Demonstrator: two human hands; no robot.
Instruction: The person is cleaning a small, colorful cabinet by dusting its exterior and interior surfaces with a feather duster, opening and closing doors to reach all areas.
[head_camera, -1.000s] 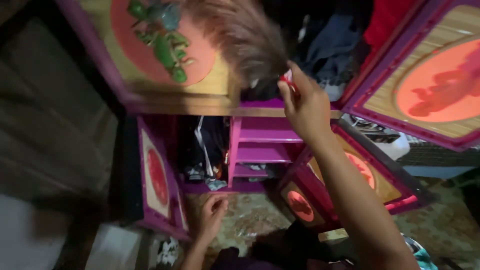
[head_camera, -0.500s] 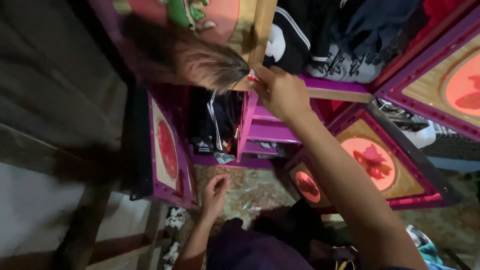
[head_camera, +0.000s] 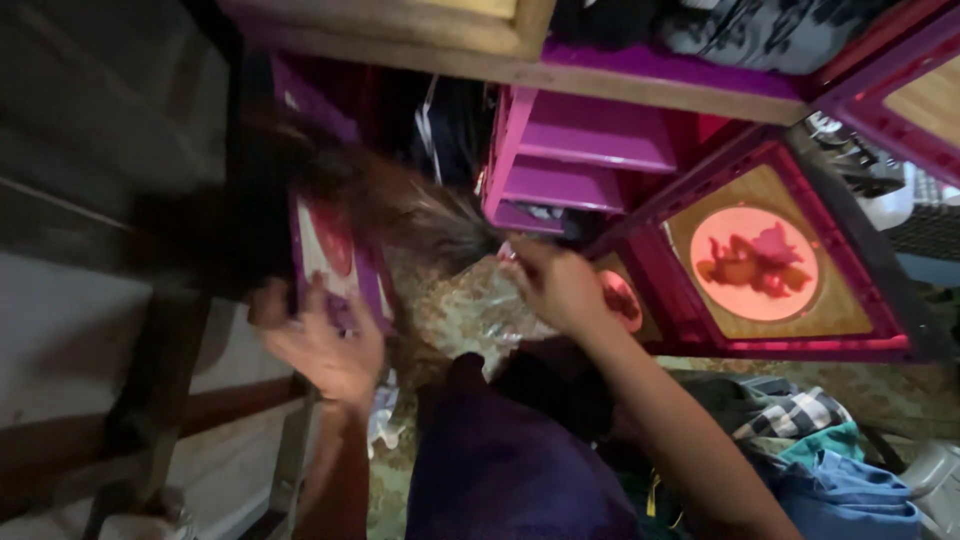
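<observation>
Right hand (head_camera: 558, 288) pinching feather duster (head_camera: 400, 215) handle, brush across small purple cabinet door (head_camera: 335, 265); left hand (head_camera: 322, 345) spread open, fingers against that door's lower edge.

Below me the floor (head_camera: 470, 310) showed a worn, patterned covering in dull yellows and greens. The purple cabinet (head_camera: 590, 150) stood on it with its doors swung open, and small purple shelves (head_camera: 575, 180) sat inside, with what was on them too dark for me to make out. At my right a heap of clothes (head_camera: 810, 440) lay straight on the floor: a checked piece, something teal, something blue. A pale crumpled scrap (head_camera: 383, 425) lay near the left door's foot.
</observation>
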